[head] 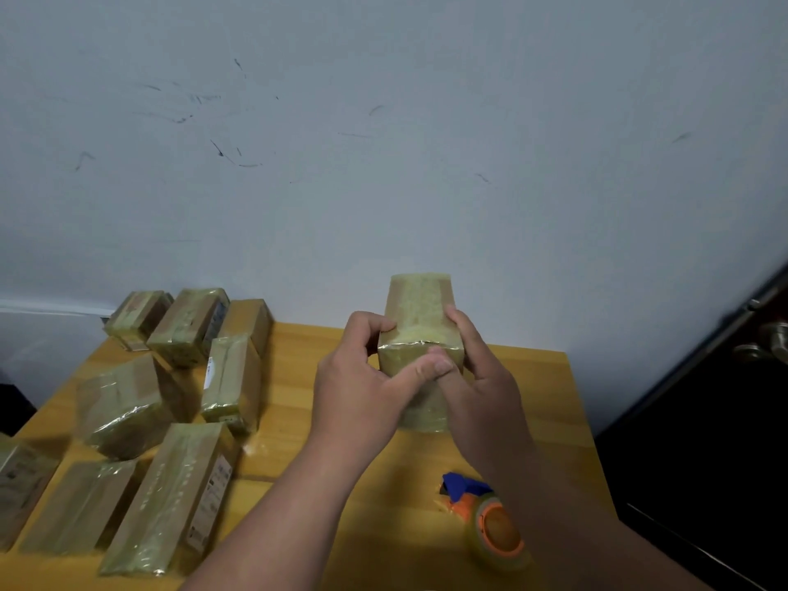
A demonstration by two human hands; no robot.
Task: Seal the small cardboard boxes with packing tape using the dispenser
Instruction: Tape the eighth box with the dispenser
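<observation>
Box (415, 317) number one is up in both your hands, held above the far middle of the wooden table (298, 420), wrapped all over in glossy yellowish tape so the cardboard barely shows. Your left hand (362, 390) curls round its left side with the thumb pressed across the near face, and your right hand (482, 377) grips the right side, fingers wrapped round the edge. It's a tall blocky shape, standing on end and tilted a bit away from you.

Over on the left of the table you've got a pile of taped boxes (170, 420), nine that I can count, though the one at the far left edge is cut off. All rectangular, brown cardboard under shiny crinkly tape, a few with white printed labels on the side. Some lie flat, some lean on each other.

One tape dispenser (486, 514) lies on the table near your right forearm: orange hub, blue plastic cutter end, clear roll around it.

Behind is a scuffed pale wall (383, 142).
</observation>
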